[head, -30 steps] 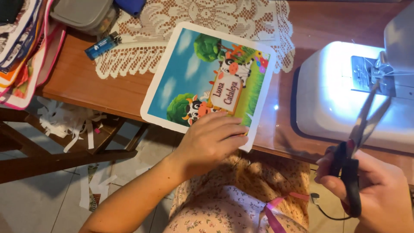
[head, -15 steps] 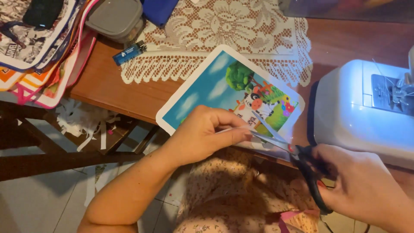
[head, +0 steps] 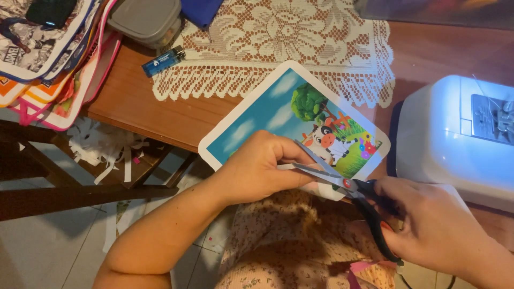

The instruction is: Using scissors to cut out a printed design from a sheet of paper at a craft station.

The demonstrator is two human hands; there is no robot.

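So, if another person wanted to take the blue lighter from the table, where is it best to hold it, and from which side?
Probably across the long blue body of the lighter, fingers on its two long sides, coming from above. It lies flat on bare wood, tilted, metal end toward the lace cloth. A grey box sits close behind, so from above looks least crowded.

Bare forearms, no sleeves; hands w/o rings. Garment: pale pink, small floral print, pink trim.
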